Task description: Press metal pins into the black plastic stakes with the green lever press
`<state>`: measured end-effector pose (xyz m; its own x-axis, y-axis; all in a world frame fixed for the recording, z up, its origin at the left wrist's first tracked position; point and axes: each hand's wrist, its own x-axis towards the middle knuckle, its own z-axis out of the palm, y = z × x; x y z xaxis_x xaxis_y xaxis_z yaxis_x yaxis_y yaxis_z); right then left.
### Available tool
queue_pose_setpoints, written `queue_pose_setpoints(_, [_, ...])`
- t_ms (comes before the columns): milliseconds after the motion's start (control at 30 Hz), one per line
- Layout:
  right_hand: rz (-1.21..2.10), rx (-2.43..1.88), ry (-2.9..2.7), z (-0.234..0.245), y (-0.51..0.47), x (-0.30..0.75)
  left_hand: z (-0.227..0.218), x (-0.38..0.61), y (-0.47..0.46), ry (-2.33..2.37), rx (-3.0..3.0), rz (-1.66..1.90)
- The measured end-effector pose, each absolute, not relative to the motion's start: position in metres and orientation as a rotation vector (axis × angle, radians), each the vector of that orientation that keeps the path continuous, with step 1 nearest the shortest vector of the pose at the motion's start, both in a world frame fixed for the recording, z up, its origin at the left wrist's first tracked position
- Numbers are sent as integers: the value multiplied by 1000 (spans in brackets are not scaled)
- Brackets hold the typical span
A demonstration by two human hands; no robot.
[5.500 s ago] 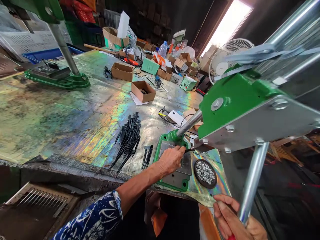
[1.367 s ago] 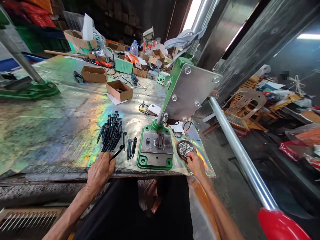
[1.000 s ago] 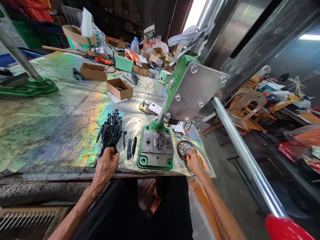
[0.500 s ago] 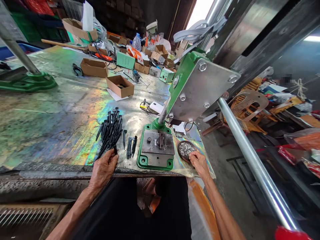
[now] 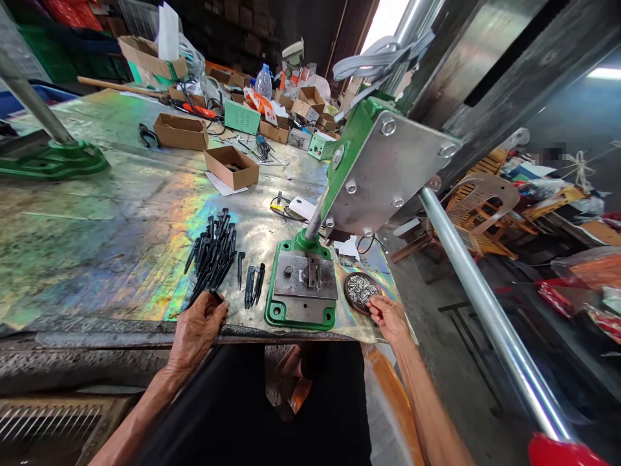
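Note:
My left hand (image 5: 200, 323) is closed at the table's front edge, with the dark end of a black plastic stake (image 5: 217, 297) showing between thumb and fingers. Just beyond it lies a heap of black plastic stakes (image 5: 213, 249). A single stake (image 5: 240, 270) and a small group of stakes (image 5: 255, 286) lie between the heap and the green hand press (image 5: 305, 278). My right hand (image 5: 389, 317) pinches at the near right rim of a round brown dish (image 5: 347, 294) of small silvery metal pieces (image 5: 361, 288). Whatever sits between those fingertips is too small to make out.
The press's steel head plate (image 5: 383, 175) overhangs the right side, and its long lever (image 5: 495, 310) slopes down to a red grip. Open cardboard boxes (image 5: 231, 167) and tools stand farther back. Another green press base (image 5: 58, 158) is at left.
My left hand has turned slightly, and the stake in it shows less. My right hand has drawn a little toward the dish's rim, fingers still pinched. The view has shifted slightly.

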<state>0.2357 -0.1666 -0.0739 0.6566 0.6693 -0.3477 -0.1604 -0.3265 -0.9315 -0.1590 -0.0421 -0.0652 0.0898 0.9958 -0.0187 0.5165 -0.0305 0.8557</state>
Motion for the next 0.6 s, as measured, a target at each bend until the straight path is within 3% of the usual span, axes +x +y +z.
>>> queue_pose_setpoints(600, [902, -1416, -390, -40, -168, 194, -7, -120, -73, 1101, 1077, 956])
